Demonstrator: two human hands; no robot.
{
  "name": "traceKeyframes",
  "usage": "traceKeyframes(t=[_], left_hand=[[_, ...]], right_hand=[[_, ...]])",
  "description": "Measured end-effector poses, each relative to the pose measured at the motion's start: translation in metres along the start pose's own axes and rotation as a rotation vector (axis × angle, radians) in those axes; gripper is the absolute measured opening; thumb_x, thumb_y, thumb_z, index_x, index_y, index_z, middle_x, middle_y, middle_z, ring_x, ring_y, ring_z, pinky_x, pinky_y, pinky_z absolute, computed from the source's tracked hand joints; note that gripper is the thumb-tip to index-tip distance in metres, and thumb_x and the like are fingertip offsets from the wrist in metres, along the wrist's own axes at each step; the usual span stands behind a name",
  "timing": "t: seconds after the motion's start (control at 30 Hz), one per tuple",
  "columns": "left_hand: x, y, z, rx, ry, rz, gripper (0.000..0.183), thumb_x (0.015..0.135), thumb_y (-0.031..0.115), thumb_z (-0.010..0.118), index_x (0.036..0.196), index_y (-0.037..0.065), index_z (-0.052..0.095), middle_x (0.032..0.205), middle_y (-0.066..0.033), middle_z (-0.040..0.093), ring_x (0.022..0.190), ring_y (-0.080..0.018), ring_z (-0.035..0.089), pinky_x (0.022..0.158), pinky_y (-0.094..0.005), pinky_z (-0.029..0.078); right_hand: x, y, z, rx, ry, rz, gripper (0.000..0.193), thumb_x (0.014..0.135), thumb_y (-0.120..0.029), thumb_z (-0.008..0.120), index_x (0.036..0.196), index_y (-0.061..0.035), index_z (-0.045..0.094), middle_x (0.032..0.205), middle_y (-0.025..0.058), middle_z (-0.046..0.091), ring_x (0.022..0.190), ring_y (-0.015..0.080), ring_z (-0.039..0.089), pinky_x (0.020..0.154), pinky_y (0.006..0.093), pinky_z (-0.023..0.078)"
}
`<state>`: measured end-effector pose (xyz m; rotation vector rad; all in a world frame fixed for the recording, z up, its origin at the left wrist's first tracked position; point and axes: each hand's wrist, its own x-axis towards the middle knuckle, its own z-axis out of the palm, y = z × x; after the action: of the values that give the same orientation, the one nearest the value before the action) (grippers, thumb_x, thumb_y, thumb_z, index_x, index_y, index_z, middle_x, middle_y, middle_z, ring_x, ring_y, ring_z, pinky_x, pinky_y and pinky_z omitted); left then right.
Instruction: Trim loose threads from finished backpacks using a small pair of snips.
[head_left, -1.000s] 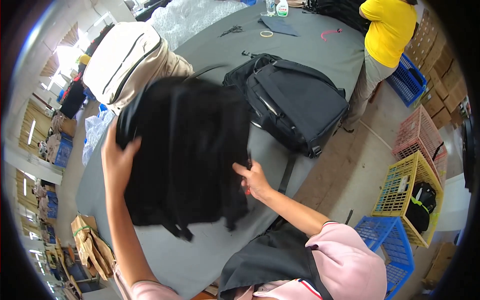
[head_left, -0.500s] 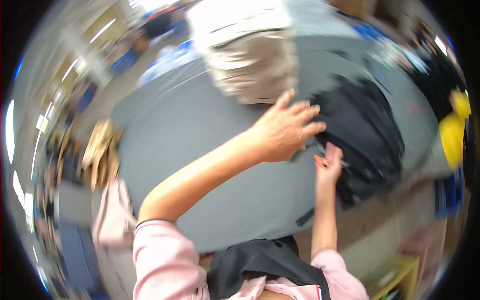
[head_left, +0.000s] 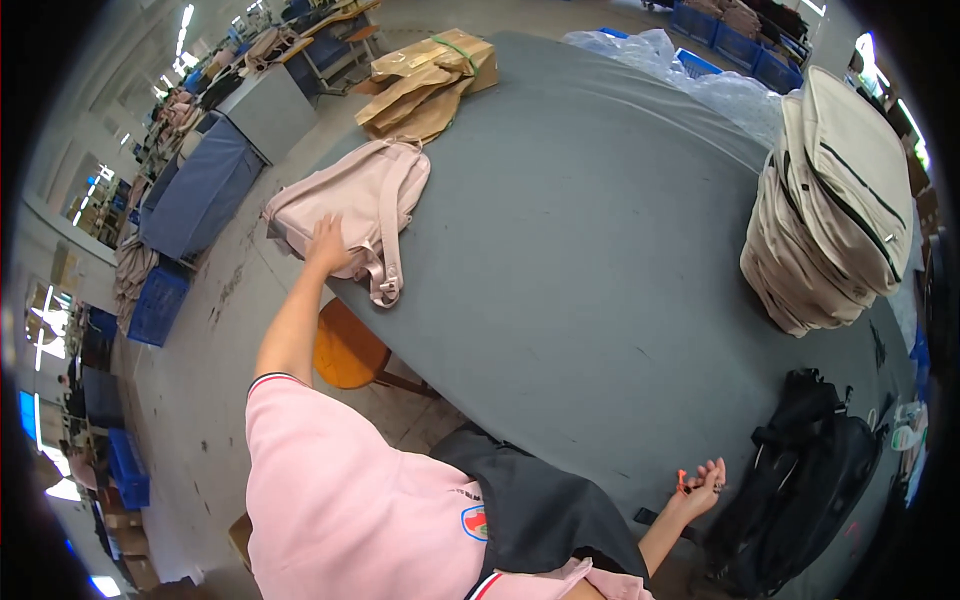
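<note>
My left hand [head_left: 329, 246] lies with fingers spread on a pale pink backpack [head_left: 345, 195] at the table's left edge. The backpack rests on its side, and its straps and buckle face the table's middle. Held loosely in my right hand [head_left: 703, 489] is a small orange-handled tool [head_left: 683, 483], mostly covered by the curled fingers; it looks like thread snips. That hand is near the front edge, just left of a black backpack [head_left: 800, 490] lying on the table, and apart from it.
A tall stack of beige backpacks [head_left: 825, 205] stands at the right. Folded brown paper [head_left: 420, 85] lies at the far left corner of the grey-covered table [head_left: 560, 240]. Under the left edge is a wooden stool [head_left: 348, 348]. Clear plastic bags [head_left: 720, 95] sit beyond the far edge.
My view has swung left. My left hand has left the black backpack and now touches the pink one. My right hand has drawn away from the black backpack, still holding the orange-handled tool.
</note>
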<state>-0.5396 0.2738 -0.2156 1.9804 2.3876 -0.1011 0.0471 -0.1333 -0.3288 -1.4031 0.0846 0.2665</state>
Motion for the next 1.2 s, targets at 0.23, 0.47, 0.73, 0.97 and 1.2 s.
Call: traceKeyframes(t=[0.23,0.47,0.73,0.97,1.2], left_hand=[[0.016,-0.036,0.044,0.338,0.057,0.215,0.069,0.075,0.006,0.061,0.139,0.011,0.035,0.148,-0.0115,0.030,0.138,-0.0285,0.027,0.108,-0.0546,0.025],[0.036,0.010,0.059,0.432,0.115,0.788,0.016,0.078,0.015,0.056,0.067,0.011,0.067,0.064,-0.0056,0.065,0.063,-0.0222,0.066,0.058,-0.0355,0.052],[-0.129,0.209,0.086,-0.212,-0.006,1.069,0.024,0.078,0.019,0.066,0.092,0.000,0.064,0.081,-0.0134,0.063,0.076,-0.0258,0.065,0.060,-0.0372,0.054],[-0.218,0.254,0.052,-0.496,-0.411,1.766,0.038,0.083,0.030,0.062,0.110,0.004,0.058,0.116,-0.0129,0.056,0.109,-0.0288,0.053,0.091,-0.0454,0.042],[-0.207,0.215,0.100,-0.357,-0.177,1.672,0.047,0.087,0.036,0.054,0.127,0.011,0.052,0.141,-0.0109,0.040,0.134,-0.0257,0.030,0.106,-0.0572,0.020]], right_hand=[[-0.061,-0.009,0.073,-0.172,-0.382,0.047,0.018,0.096,-0.013,0.050,0.106,0.0000,0.059,0.083,0.0056,0.061,0.058,0.0052,0.053,0.040,0.0160,0.035],[-0.100,0.000,0.088,-0.216,-0.489,0.113,0.017,0.095,-0.011,0.051,0.105,-0.0004,0.060,0.084,0.0063,0.062,0.058,0.0054,0.054,0.041,0.0158,0.033],[-0.148,-0.060,0.184,-0.415,-0.794,-0.068,0.017,0.094,-0.012,0.053,0.100,-0.0009,0.064,0.082,0.0048,0.061,0.062,0.0050,0.054,0.047,0.0179,0.037],[-0.107,-0.056,0.232,-0.602,-0.905,-0.433,0.016,0.092,-0.011,0.053,0.096,0.0005,0.064,0.084,0.0059,0.060,0.061,0.0101,0.057,0.059,0.0248,0.046],[-0.051,-0.038,0.248,-0.916,-0.799,-0.378,0.018,0.088,-0.012,0.056,0.097,-0.0014,0.067,0.083,0.0056,0.064,0.055,0.0115,0.056,0.056,0.0269,0.046]])
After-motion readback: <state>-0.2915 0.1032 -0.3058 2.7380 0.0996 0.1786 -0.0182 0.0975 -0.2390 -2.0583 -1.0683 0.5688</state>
